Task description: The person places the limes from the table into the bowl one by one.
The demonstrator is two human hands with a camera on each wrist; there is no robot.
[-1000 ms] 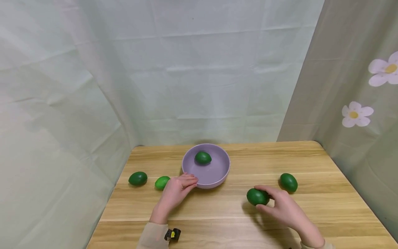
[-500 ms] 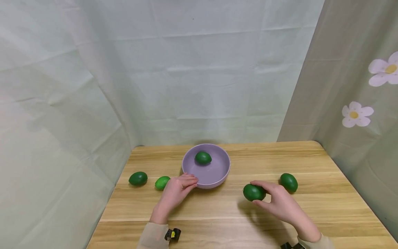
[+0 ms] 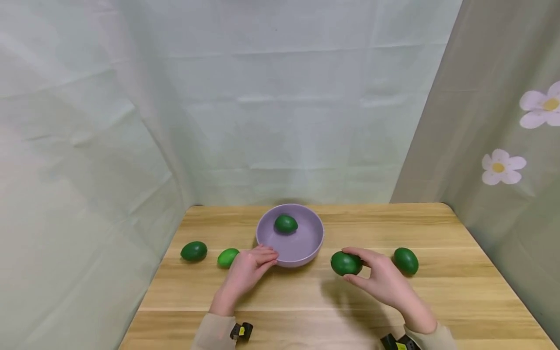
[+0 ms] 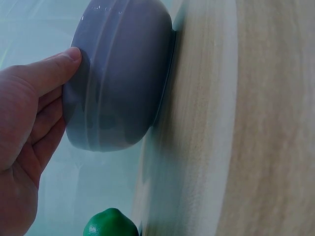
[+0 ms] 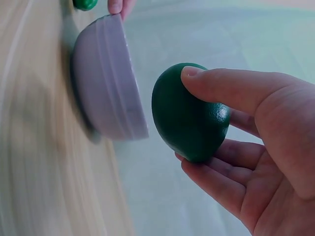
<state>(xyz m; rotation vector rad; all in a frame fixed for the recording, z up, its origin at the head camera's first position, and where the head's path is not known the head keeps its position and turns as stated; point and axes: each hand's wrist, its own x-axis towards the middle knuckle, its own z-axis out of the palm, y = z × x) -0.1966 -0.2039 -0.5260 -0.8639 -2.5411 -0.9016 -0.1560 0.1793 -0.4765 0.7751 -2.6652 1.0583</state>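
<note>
My left hand [image 3: 248, 267] pinches the near left rim of a light purple bowl [image 3: 302, 248], thumb on the outer wall in the left wrist view. One dark green oval fruit [image 3: 286, 223] lies inside the bowl. My right hand [image 3: 385, 278] holds another glossy dark green oval fruit [image 5: 184, 115] between thumb and fingers. It is raised over the table to the right of the bowl, its shadow falling below. In the right wrist view, the bowl's rim is just left of this held fruit.
A bright green lime [image 3: 227, 258] lies beside my left hand, partly hidden by it in the head view. Farther left is a dark green fruit [image 3: 194, 251]; another dark green fruit [image 3: 406, 261] sits behind my right hand. Pale curtains [image 3: 306, 121] hang around the wooden table [image 3: 280, 311].
My right hand has carried the dark green fruit leftward and slightly up, closer to the bowl. The left hand stays on the bowl's rim, and the view has tilted slightly.
</note>
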